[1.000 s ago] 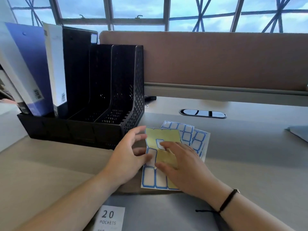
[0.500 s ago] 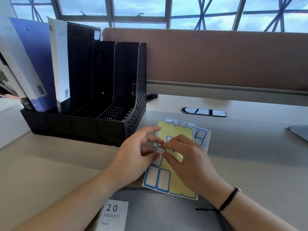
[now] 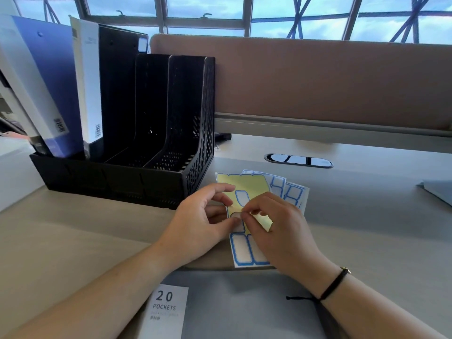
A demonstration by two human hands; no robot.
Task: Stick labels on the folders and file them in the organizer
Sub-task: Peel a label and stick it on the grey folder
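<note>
A yellow label sheet (image 3: 247, 184) with blue-bordered white labels lies on the desk, on top of other label sheets (image 3: 294, 192). My left hand (image 3: 198, 223) holds the sheet's left edge with its thumb and fingers. My right hand (image 3: 281, 228) pinches a label and the curled-up backing at the sheet's middle. A grey folder (image 3: 244, 304) with a "20 POCKETS" card lies flat at the near edge. The black mesh organizer (image 3: 195, 148) stands at the left; a blue folder (image 3: 49, 77) and a black folder (image 3: 115, 84) stand in its left slots.
A brown partition (image 3: 330, 86) runs along the back of the desk. An oval cable grommet (image 3: 298, 160) sits behind the sheets. Another grey item (image 3: 437, 190) pokes in at the right edge. A white surface (image 3: 14, 172) lies left of the organizer.
My right hand has gone from resting flat on the sheet to pinching a label and lifting the backing. The left hand's fingers have curled onto the sheet's edge.
</note>
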